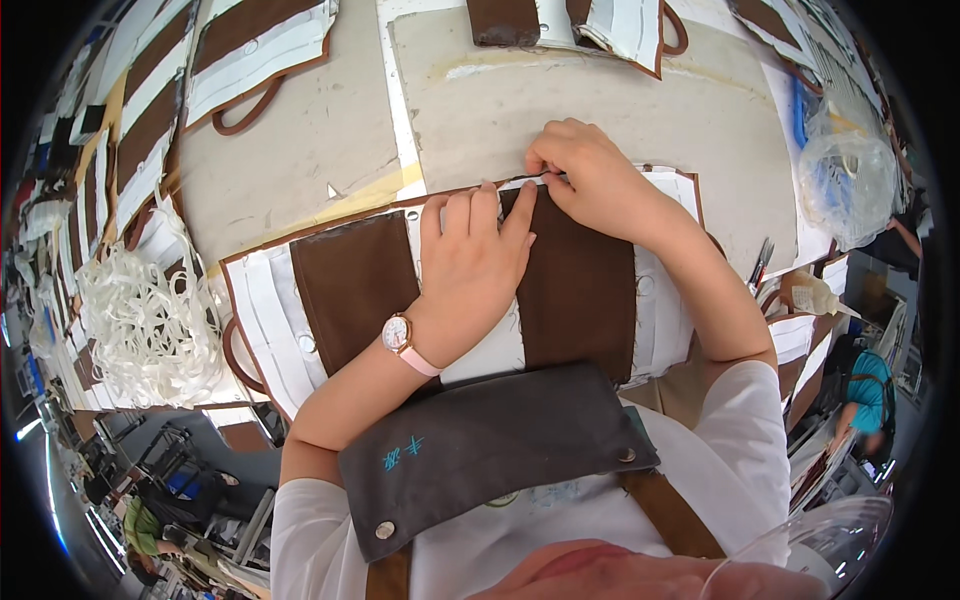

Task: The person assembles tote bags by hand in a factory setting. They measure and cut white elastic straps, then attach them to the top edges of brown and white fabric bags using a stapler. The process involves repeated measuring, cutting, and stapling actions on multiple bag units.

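A white bag piece (265,290) with brown edging lies across the table in front of me. Two dark brown panels sit on it, a left panel (352,285) and a right panel (578,285). My left hand (468,245) lies flat over the strip between them, fingers stretched toward the far edge and one fingertip at the right panel's upper corner. Beside it, my right hand (598,185) is closed, pinching the dark upper edge of the right panel. A brown handle (236,362) curves out at the piece's left side; the right-hand end is partly behind my forearm.
A tangled heap of white strips (150,320) stands at the left. Similar brown and white pieces (262,55) lie at the far side. On the right are a clear plastic bag (848,180), a pen-like tool (762,262) and a glue bottle (812,295). Other people work beyond the table.
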`<state>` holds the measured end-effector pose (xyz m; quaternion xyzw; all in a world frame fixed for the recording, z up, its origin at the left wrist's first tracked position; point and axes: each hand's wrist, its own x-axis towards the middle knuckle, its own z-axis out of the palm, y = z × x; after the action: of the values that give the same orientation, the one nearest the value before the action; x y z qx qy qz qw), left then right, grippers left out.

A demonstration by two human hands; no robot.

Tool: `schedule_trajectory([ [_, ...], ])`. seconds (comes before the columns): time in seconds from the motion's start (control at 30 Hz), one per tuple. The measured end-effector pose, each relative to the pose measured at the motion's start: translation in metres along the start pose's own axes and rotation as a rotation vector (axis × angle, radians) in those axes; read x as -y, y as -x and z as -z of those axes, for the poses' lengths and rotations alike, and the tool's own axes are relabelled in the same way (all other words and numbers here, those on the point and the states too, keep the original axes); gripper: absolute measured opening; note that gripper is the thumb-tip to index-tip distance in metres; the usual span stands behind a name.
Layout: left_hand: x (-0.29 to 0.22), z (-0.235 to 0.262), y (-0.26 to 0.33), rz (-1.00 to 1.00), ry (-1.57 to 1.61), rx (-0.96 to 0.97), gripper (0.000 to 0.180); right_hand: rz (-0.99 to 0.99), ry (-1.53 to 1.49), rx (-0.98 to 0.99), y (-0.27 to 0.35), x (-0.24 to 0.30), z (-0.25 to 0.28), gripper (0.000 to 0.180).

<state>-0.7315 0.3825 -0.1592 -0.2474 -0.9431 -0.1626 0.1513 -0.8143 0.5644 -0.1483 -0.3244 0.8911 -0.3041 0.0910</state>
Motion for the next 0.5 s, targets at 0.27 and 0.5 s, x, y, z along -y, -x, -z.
schedule_trajectory([
  [0.27,-0.001,0.002,0.002,0.07,0.037,0.055,0.047,0.332,0.249,-0.167,0.023,-0.007,-0.014,0.012],
  [0.5,0.005,-0.002,0.001,-0.008,-0.049,0.048,0.042,0.391,0.388,-0.172,0.034,-0.003,-0.01,0.029],
])
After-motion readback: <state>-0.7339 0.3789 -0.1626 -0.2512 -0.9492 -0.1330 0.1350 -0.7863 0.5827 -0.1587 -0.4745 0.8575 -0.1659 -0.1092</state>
